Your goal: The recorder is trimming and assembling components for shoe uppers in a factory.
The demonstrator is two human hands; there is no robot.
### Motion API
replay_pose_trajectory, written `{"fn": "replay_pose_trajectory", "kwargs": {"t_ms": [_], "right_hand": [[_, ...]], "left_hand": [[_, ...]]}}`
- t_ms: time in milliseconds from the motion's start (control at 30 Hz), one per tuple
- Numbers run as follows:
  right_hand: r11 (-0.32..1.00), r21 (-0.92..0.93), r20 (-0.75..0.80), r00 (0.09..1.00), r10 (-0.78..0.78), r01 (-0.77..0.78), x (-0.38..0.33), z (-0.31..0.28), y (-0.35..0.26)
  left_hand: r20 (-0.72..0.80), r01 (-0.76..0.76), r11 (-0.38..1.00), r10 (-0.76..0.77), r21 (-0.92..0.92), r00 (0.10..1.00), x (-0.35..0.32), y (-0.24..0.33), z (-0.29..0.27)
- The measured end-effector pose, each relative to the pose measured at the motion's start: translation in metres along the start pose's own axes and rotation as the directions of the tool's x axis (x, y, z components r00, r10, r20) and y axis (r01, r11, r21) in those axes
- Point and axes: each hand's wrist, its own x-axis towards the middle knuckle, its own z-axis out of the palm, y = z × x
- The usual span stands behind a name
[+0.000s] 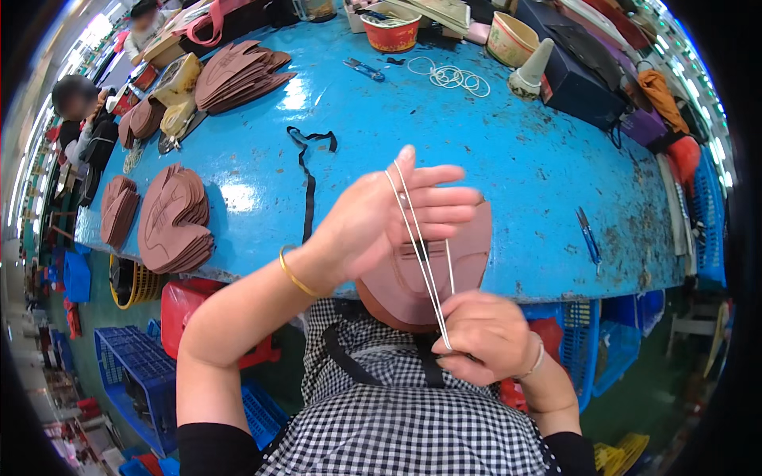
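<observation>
My left hand (369,210) is held palm up with its fingers stretched out. A loop of thin white elastic cord (418,246) runs round it, crossing between thumb and fingers. The cord's lower end is pinched in my right hand (488,337), with the strands drawn straight between the two hands. Beneath them, at the table's near edge, lies a stack of brown shoe-upper pieces (389,289), partly hidden by my left hand. More white cord loops (450,77) lie loose at the far side of the table.
The blue table (548,190) carries stacked brown pieces (171,222) at left and another stack (238,75) farther back. A black strap (308,186), thread snips (587,236), a cone (532,67) and a red tub (391,32) also lie or stand there. Blue crates (135,385) are below.
</observation>
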Motion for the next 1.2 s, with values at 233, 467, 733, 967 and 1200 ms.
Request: {"fn": "replay_pose_trajectory", "kwargs": {"t_ms": [233, 467, 733, 967, 1200], "right_hand": [[0.571, 0.637, -0.059, 0.706, 0.706, -0.518, -0.008, 0.041, -0.006], [0.494, 0.733, -0.069, 0.671, 0.738, -0.468, -0.013, 0.066, 0.027], [0.484, 0.772, -0.067, 0.704, 0.707, -0.412, -0.024, 0.067, 0.032], [0.498, 0.867, -0.367, 0.659, 0.656, -0.012, -0.047, 0.020, 0.018], [0.112, 0.983, -0.162, 0.398, 0.903, 0.147, -0.131, -0.020, -0.021]], "left_hand": [[-0.011, -0.286, 0.481, 0.524, 0.829, 0.852, 0.021, 0.001, -0.012], [-0.308, 0.291, 0.247, 0.032, 0.924, 0.951, 0.034, 0.017, -0.063], [0.057, -0.044, 0.375, -0.023, 0.926, 0.998, 0.033, 0.021, -0.044], [0.020, -0.057, 0.221, 0.164, 0.974, 0.986, -0.020, -0.006, 0.031], [0.548, -0.560, -0.006, 0.220, 0.828, 0.807, -0.037, -0.025, 0.065]]}}
